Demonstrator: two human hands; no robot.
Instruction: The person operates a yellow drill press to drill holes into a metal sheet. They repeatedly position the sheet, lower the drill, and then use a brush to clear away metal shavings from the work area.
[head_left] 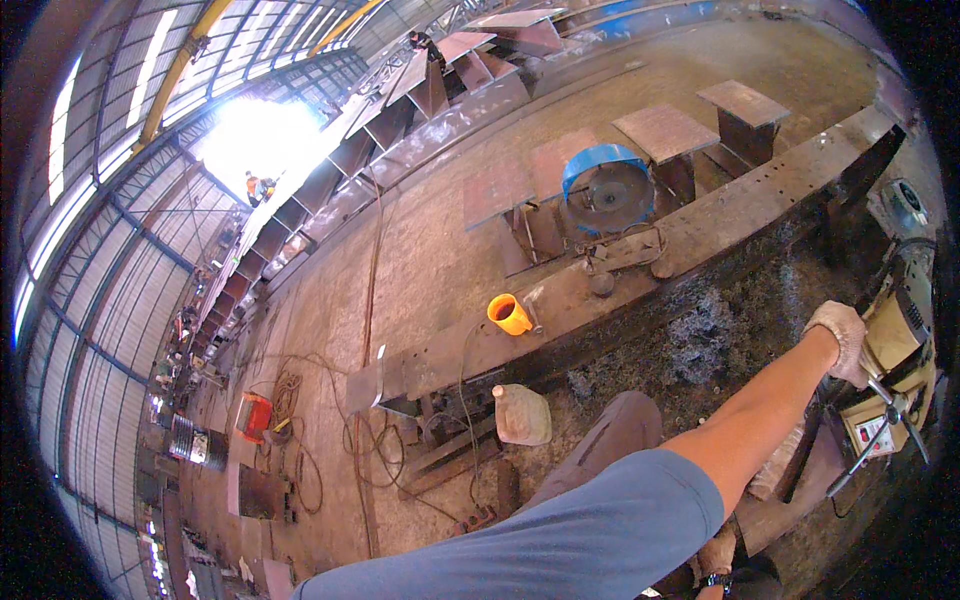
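Note:
My left arm reaches across to the right. My left hand (842, 340), in a pale knitted glove, is closed round the end of a spoke of the feed handle (893, 412). This handle sits on a tan and grey drilling machine (893, 330) at the right rim, with a small control panel (874, 436) below. Low in the picture, under my left arm, is my right hand (716, 556), with a dark watch at the wrist. Its fingers are hidden behind the arm and sleeve.
A long steel beam (730, 205) carries a yellow cup (509, 314). Metal shavings (700, 340) lie beside it. Nearby are a plastic jug (522, 415), a blue round fan (607, 190), loose cables (385, 450) and an orange-red box (254, 416). Welded steel sections (420, 90) and distant people (258, 188) stand beyond.

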